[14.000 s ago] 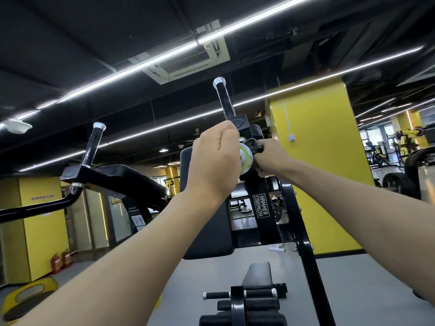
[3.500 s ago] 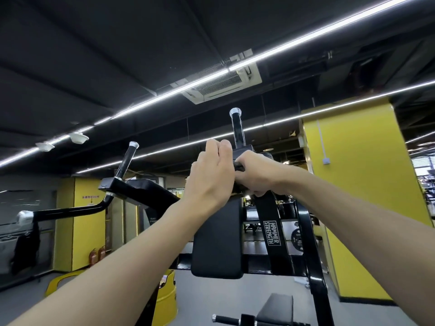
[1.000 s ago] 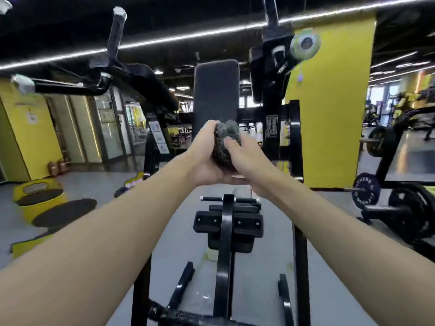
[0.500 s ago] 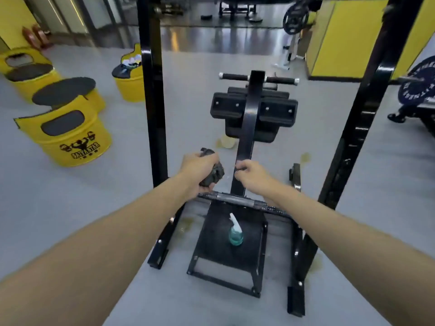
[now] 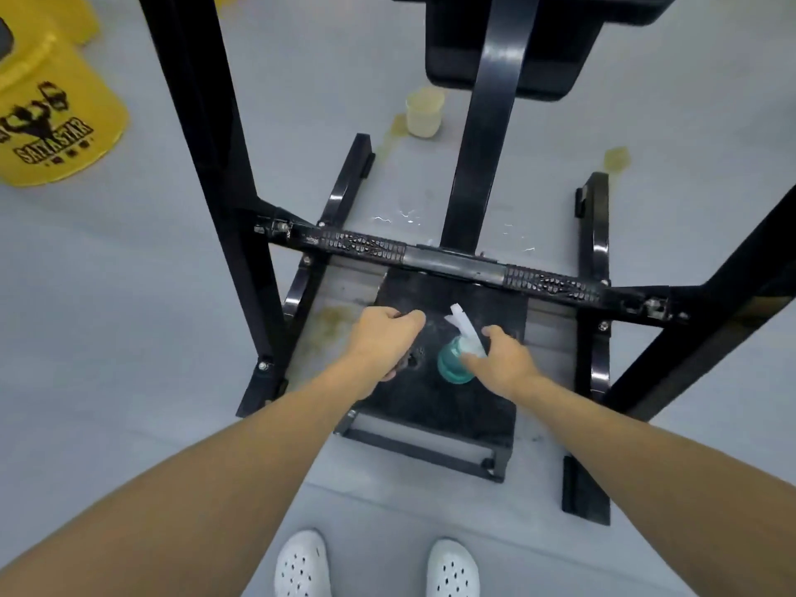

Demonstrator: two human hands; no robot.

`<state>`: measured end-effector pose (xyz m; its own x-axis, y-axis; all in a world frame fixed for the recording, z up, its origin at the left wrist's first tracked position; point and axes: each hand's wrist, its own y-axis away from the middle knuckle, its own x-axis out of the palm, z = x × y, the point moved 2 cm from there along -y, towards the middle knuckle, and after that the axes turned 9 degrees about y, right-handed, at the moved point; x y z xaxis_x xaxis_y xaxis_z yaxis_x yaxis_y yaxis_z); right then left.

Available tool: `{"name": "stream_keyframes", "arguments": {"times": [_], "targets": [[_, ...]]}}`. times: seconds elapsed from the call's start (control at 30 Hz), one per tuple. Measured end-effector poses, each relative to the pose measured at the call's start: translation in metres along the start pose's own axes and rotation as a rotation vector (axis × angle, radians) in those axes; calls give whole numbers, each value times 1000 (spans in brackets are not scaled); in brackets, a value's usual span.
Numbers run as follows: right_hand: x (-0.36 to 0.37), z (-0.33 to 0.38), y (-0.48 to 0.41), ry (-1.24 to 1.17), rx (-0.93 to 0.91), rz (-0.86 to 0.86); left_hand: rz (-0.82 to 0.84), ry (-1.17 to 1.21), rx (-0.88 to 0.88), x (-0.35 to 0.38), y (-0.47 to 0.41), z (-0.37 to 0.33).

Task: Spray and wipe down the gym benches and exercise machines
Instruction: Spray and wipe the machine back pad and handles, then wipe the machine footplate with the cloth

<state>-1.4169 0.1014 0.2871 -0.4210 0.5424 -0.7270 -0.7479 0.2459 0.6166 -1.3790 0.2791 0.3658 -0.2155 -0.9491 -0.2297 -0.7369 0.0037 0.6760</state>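
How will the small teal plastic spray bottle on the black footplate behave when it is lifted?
Being small, the teal plastic spray bottle is probably light. Its tall white trigger head sits over a narrow base, so a sideways push may tip it.

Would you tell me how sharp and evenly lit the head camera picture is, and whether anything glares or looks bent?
Head view: even, soft light with faint shadows; motion blur softens the left hand, right hand and spray bottle, so the right grip is unclear; the dark cloth merges with the black footplate; small white glints on the floor; wide-angle bending splays the frame uprights.
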Motion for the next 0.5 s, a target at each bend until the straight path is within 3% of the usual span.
{"name": "stream_keyframes", "arguments": {"times": [0.27, 0.5], "targets": [[29, 17, -13, -85, -89, -303, 107, -372, 154, 9, -53, 78], [6, 67, 30, -294, -152, -368, 214, -627, 253, 11, -51, 75]]}}
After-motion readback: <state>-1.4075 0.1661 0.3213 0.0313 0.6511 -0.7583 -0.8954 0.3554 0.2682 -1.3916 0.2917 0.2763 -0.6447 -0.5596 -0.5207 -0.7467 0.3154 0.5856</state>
